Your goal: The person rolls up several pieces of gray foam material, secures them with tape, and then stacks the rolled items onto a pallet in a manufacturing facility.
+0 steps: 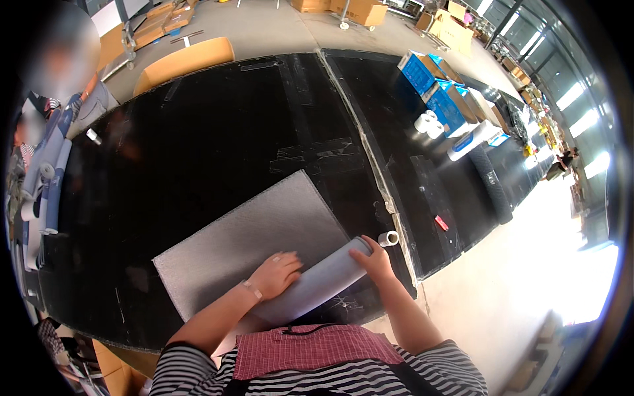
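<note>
A grey mat [254, 231] lies on the black table in front of me, its far part flat. Its near side is wound into a thick, pale blue-grey roll [323, 280] that slants up to the right. My left hand [277, 272] rests at the roll's edge where it meets the flat part, fingers stretched out and slightly blurred. At the roll's right end, my right hand [375, 261] is closed round the rim, thumb near the opening. Just beyond that hand is a small white tape roll [388, 239].
A taped seam [370, 155] crosses the black table [198, 145]. To the right are a small red object [441, 223], a dark textured roll [490, 181], white rolls [429, 124] and blue boxes [449, 109]. Blue-grey rolls [56, 171] lie at the left edge near a person.
</note>
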### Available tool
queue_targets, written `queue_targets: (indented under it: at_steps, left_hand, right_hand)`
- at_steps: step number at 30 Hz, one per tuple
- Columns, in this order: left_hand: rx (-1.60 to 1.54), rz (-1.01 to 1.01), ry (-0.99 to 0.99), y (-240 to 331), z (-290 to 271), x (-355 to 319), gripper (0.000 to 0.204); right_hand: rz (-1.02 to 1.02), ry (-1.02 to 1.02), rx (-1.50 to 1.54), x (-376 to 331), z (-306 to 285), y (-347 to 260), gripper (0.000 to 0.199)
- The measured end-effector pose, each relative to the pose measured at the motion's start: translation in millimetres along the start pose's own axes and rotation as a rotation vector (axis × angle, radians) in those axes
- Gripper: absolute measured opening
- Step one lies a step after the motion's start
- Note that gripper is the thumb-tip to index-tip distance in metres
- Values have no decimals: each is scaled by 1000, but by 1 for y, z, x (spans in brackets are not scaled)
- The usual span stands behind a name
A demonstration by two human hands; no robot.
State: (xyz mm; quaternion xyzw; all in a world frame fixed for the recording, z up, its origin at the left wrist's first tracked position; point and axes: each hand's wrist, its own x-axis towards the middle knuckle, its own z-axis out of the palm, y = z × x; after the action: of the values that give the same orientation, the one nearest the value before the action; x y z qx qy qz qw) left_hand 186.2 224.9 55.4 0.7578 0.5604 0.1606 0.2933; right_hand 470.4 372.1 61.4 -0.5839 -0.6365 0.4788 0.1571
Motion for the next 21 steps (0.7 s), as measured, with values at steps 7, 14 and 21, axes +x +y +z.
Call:
queue_targets:
  at_steps: [7, 14, 21]
  left_hand:
    - [297, 235, -82, -16, 43, 147, 50]
    - [328, 200, -109, -21, 56, 148, 52]
    - [389, 249, -126, -25, 57, 145, 53]
  right_hand:
    - [113, -139, 131, 12, -9, -6, 77]
    - [229, -185, 219, 1, 1, -19, 69]
    - [183, -126, 165, -5, 12, -26, 64]
